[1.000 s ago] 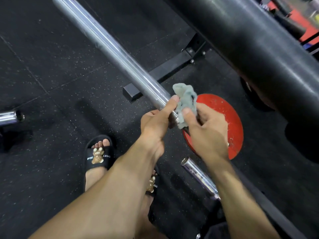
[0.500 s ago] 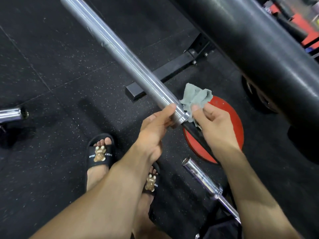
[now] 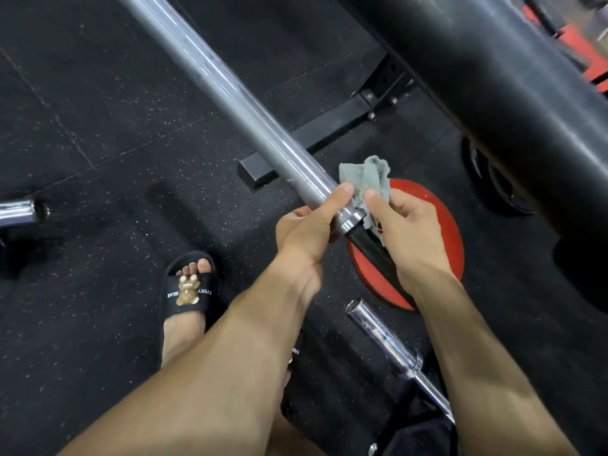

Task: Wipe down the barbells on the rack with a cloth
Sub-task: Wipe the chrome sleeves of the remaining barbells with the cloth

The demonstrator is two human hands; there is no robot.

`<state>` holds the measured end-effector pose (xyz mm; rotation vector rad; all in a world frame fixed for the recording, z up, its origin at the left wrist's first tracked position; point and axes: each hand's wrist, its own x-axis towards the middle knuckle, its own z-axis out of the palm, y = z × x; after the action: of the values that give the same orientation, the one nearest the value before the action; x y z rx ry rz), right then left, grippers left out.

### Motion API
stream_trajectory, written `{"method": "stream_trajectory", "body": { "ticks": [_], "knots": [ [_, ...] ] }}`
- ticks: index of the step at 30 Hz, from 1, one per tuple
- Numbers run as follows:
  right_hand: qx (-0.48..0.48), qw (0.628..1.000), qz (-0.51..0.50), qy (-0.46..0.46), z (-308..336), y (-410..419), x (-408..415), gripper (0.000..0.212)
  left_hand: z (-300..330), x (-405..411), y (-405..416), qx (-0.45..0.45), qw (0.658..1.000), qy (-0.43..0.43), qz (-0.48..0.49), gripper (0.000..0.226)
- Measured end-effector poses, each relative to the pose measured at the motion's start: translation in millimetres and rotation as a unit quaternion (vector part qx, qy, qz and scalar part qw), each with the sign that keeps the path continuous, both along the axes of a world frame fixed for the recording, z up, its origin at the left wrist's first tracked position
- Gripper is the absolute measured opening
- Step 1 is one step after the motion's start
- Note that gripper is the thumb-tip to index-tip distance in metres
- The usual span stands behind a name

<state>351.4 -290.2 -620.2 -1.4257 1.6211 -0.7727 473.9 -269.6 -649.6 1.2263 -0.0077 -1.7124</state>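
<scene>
Barbell [image 3: 230, 93] sleeve gripped by left hand [image 3: 306, 232]; right hand [image 3: 404, 232] just beside pinches grey cloth [image 3: 365, 182] against it.

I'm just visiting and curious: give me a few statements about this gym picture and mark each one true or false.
1. The right hand holds a grey cloth. True.
2. The left hand hangs free of the barbell. False: it grips the bar's sleeve near the collar.
3. A red weight plate lies on the floor beneath the hands. True.
4. The person wears closed sports shoes. False: a black slide sandal with bare toes shows.
</scene>
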Motion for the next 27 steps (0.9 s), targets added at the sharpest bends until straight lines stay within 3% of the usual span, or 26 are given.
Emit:
{"method": "stream_trajectory", "body": {
  "ticks": [2,6,10,11,15,18,21,25,27],
  "knots": [
    [-0.02,1.0,0.003,0.014,-2.9,3.8,2.9,0.057,0.9,-1.8,0.2,-0.002,1.0,-0.009,0.006,0.033],
    [-0.058,0.996,0.048,0.043,-5.5,28.0,8.0,0.021,-0.3,-2.4,-0.7,0.007,1.0,-0.024,0.009,0.033],
    [-0.061,0.997,0.044,0.033,-4.6,22.9,5.4,0.014,1.3,-3.4,0.7,0.015,0.999,-0.032,0.0,0.032],
    [-0.059,0.997,0.034,0.03,-4.9,18.3,4.3,0.014,1.0,-2.8,0.8,0.017,0.999,-0.03,-0.002,0.034],
    [-0.03,0.998,-0.024,0.041,-7.4,1.7,5.1,0.052,1.4,-0.5,1.0,0.023,0.999,-0.034,-0.017,0.042],
    [0.007,0.999,-0.035,0.037,-10.3,-0.9,5.1,0.058,-1.4,7.9,1.3,0.031,0.995,-0.083,-0.052,0.052],
    [-0.017,0.997,-0.078,-0.019,-4.5,6.4,0.8,0.055,-0.7,26.6,6.9,0.02,0.99,-0.092,-0.106,0.066],
    [-0.064,0.989,-0.125,-0.045,25.1,24.1,2.7,0.039,2.6,59.0,8.0,-0.017,0.974,-0.219,-0.047,0.038],
    [-0.053,0.987,-0.132,-0.074,34.6,30.6,4.8,0.042,11.5,71.5,4.1,-0.093,0.965,-0.245,-0.025,0.027]
  ]
}}
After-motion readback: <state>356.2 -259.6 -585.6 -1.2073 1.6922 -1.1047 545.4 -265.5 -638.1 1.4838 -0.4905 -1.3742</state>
